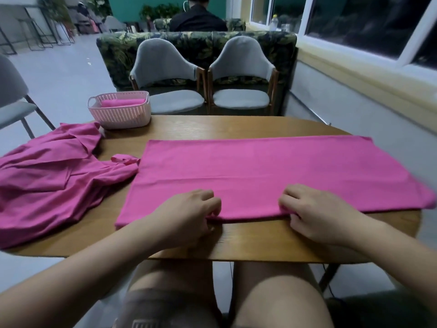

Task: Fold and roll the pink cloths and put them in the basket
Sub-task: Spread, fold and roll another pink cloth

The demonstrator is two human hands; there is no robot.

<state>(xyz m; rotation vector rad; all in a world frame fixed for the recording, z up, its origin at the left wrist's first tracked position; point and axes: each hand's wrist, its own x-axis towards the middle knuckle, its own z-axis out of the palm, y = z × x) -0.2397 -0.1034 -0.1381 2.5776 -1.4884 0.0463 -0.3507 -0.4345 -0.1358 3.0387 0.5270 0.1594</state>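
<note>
With the pink cloth (260,171) lying flat on the surface (260,240), nearer the person than the basket (120,114), the left hand (189,211) and right hand (314,211) each pinch its near edge, a grip that should lift evenly to keep the next fold square.

I take this for a café or lounge seating area. I'm at a wooden table (236,240) facing two grey padded chairs (163,60) with wooden frames, and behind them stands a leaf-print booth sofa (203,42). Beyond it a person (197,21) sits with their back to me, before a green wall (127,5) and potted plants (153,11). A glossy pale floor (66,74) stretches away on the left. Large windows (369,22) run along the right, with a bottle (273,22) on the sill.
</note>
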